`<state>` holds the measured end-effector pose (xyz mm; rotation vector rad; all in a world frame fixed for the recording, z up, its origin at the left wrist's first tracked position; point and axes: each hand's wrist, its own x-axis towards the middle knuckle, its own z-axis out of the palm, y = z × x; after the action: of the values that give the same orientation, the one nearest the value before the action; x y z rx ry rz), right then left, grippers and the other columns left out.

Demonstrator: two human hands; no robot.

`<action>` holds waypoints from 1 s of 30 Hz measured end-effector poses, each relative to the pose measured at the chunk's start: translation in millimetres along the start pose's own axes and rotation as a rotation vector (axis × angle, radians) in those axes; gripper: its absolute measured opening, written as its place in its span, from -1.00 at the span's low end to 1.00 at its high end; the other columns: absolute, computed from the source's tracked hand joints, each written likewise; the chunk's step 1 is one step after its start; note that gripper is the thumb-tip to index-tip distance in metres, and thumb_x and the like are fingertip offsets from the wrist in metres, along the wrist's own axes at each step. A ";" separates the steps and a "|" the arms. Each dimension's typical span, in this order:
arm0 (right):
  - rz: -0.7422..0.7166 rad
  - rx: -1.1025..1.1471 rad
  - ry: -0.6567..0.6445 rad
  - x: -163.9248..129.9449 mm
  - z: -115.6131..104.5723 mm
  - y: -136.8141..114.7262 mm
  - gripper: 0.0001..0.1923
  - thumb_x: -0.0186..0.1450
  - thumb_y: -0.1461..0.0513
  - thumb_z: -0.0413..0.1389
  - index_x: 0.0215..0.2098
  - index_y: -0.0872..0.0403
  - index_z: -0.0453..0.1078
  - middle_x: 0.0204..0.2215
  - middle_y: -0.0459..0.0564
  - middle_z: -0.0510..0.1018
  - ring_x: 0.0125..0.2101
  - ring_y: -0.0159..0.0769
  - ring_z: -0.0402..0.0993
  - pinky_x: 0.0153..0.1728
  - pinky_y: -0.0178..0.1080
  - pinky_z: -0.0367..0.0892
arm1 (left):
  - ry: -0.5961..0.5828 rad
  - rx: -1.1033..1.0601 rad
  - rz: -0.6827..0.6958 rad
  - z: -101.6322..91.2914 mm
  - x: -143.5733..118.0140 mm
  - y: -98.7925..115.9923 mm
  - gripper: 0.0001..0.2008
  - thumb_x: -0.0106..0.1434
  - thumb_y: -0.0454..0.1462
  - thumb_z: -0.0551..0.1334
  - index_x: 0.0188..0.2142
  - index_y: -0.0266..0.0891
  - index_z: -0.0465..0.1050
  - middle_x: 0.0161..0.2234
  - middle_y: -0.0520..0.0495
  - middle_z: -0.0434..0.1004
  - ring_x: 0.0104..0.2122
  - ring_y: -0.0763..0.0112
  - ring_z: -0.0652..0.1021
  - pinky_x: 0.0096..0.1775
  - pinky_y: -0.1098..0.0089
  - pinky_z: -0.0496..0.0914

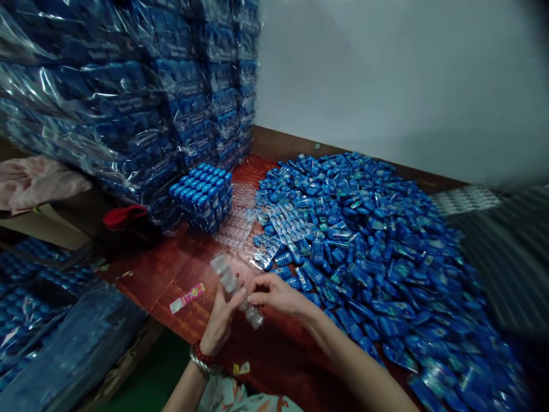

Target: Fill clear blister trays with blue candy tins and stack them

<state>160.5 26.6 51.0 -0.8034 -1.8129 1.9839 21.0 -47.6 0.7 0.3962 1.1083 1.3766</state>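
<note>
Both hands hold a clear plastic blister tray (226,278) just above the red-brown table (171,269). My left hand (221,323), with a red bead bracelet and a metal bangle at the wrist, supports it from below. My right hand (274,294) pinches its near end with thumb and forefinger. The tray's pockets look empty. A large heap of small blue packets (377,246) spreads right of my hands.
A block of blue packets set in stacked trays (203,194) stands behind, with empty clear trays (238,226) beside it. Shrink-wrapped blue bundles (120,97) tower at the back left. A pink label strip (187,297) lies on the table. A red cloth (124,216) lies at left.
</note>
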 end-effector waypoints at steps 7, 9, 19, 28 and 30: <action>-0.127 -0.488 0.161 -7.9 -10.3 -15.3 -0.80 0.29 0.20 0.02 -0.36 0.10 0.44 -0.45 -0.11 0.51 -0.43 -0.41 0.37 -0.39 -0.38 0.17 | -0.031 -0.062 -0.001 -1.2 -3.4 3.3 -0.25 0.04 -0.15 0.33 0.19 -0.12 0.08 0.09 -0.14 0.33 0.11 0.13 0.34 0.11 0.20 0.25; -0.163 -0.593 0.107 -9.9 -16.8 -20.7 -0.79 0.32 0.22 -0.02 -0.34 0.09 0.44 -0.45 -0.11 0.51 -0.44 -0.41 0.39 -0.38 -0.39 0.18 | -0.029 -0.087 -0.034 -3.9 -4.8 4.2 -0.28 0.03 -0.15 0.34 0.17 -0.12 0.14 0.09 -0.13 0.35 0.09 0.13 0.36 0.07 0.22 0.30; -0.424 -1.601 0.561 17.3 -101.1 -37.5 -0.68 0.37 0.33 -0.20 -0.13 0.09 0.38 -0.31 0.08 0.49 -0.19 -0.23 0.33 -0.08 -0.15 0.10 | -0.089 -0.291 -0.237 -10.9 -0.4 4.9 -0.43 -0.02 -0.01 0.35 -0.10 -0.31 0.42 -0.14 -0.23 0.54 -0.05 0.02 0.48 -0.02 0.08 0.37; -0.376 -1.543 0.592 31.6 -143.3 8.4 -0.68 0.31 0.38 -0.12 -0.08 0.11 0.39 -0.09 0.13 0.46 -0.05 -0.18 0.30 0.05 -0.02 0.05 | -0.063 -0.295 -0.271 -14.0 -0.3 -6.1 -0.44 -0.07 0.00 0.38 -0.15 -0.30 0.42 -0.16 -0.23 0.53 -0.13 0.08 0.51 -0.11 0.13 0.42; -0.420 -1.320 0.652 18.4 -111.2 12.3 -0.77 0.33 0.28 -0.06 -0.17 0.10 0.42 -0.21 0.10 0.51 -0.14 -0.20 0.35 -0.04 -0.07 0.15 | -0.028 -0.284 -0.252 -12.8 1.8 -8.4 -0.42 -0.07 0.00 0.38 -0.13 -0.28 0.40 -0.13 -0.21 0.51 -0.11 0.11 0.50 -0.12 0.17 0.42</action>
<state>215.1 124.2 32.5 -1.0446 -2.3689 0.0192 15.2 -52.5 -12.7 0.0665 0.8900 1.2762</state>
